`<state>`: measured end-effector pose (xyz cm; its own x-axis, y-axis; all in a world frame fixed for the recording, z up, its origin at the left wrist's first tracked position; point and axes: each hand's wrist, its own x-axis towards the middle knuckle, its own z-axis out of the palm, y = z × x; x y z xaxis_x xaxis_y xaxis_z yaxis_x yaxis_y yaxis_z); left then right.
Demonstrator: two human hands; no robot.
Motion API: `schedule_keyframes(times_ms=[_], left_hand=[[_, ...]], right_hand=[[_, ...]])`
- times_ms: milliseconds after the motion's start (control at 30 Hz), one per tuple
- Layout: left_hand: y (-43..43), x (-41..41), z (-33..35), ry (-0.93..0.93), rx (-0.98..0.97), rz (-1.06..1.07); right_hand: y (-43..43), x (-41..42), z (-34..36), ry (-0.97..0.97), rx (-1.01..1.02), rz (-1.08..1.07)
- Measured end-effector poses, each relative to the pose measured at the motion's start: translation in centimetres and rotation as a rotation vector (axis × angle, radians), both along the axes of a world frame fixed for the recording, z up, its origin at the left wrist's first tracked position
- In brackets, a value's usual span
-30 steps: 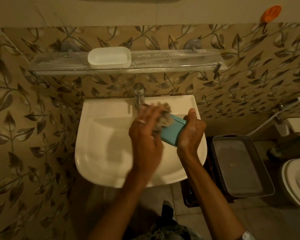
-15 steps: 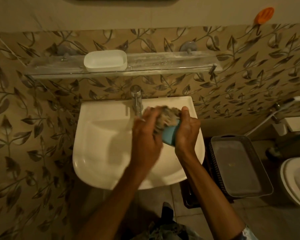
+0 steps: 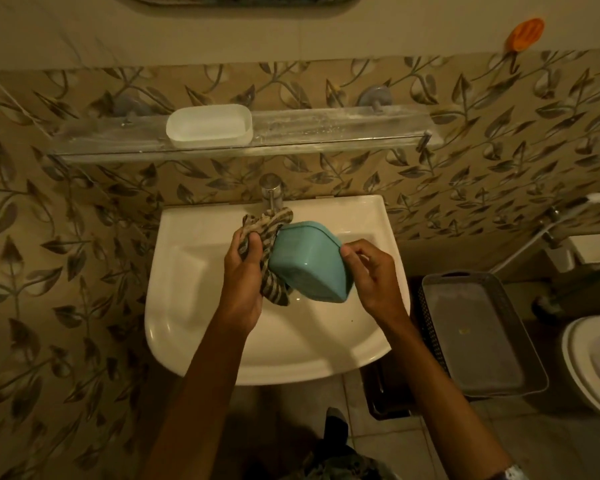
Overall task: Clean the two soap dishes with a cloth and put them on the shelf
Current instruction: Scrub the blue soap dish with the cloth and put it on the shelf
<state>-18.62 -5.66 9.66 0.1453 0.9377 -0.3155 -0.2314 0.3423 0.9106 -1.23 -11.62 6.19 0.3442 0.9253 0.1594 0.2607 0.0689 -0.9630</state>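
The teal soap dish (image 3: 309, 263) is held in the air over the far half of the white basin (image 3: 201, 327), turned so that its underside faces the camera and its rim points away. The right hand (image 3: 371, 275) holds it at its right edge, thumb and forefinger pinching the rim while the remaining fingers curl loosely behind. The left hand (image 3: 245, 271) grips a bunched striped cloth (image 3: 269, 237), thumb pressed over the fabric and fingers folded round it. The cloth touches the dish's left side and hangs below it.

The white soap dish (image 3: 208, 126) already stands on the glass shelf (image 3: 343, 131), left of centre, on the wall beyond the tap (image 3: 271, 195). To its right the shelf is bare. I judge the task about half done, with the teal dish in mid-wipe.

Risks noted:
- The right-hand hold is a two-finger pinch on one edge of smooth plastic. Pressure from the cloth on the opposite side could twist the dish free, and it would fall into the basin.
- The shelf is narrow, with only a thin front rail. A dish set too near that edge could tip off.
- Whether the inside of the dish is clean cannot be told, as it faces away.

A grey basket (image 3: 478, 337) sits on the floor to the right of the basin.
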Motion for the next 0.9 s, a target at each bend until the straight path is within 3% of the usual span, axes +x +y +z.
schedule_keyframes(times_ms=[67,200,300,533,633,767,800,900], left_hand=[[-0.4,0.1,0.6,0.154,0.157,-0.002],[-2.7,1.7,1.3,0.292,0.290,-0.027],[-3.2,2.0,1.5,0.328,0.361,0.016],[-2.2,1.7,2.1,0.510,0.455,0.120],[-4.6,3.4,2.4,0.617,0.549,0.022],[-8.1,5.0,2.8,0.796,0.853,-0.115],[-7.0,4.6,2.9,0.798,0.824,-0.135],[-2.4,3.2,3.3,0.692,0.495,-0.084]], right_hand=[[0.1,-0.3,-0.6,-0.038,-0.008,0.044],[1.0,-2.9,0.2,0.373,-0.027,-0.196],[1.8,-3.3,1.4,0.513,-0.069,-0.410],[2.5,-3.8,2.6,0.181,-0.095,-0.497],[2.7,-4.3,2.5,0.148,-0.099,-0.521],[0.4,-4.2,1.2,0.257,-0.149,-0.311],[0.9,-4.1,1.2,0.260,-0.105,-0.360],[2.9,-3.7,3.1,0.426,-0.120,-0.503]])
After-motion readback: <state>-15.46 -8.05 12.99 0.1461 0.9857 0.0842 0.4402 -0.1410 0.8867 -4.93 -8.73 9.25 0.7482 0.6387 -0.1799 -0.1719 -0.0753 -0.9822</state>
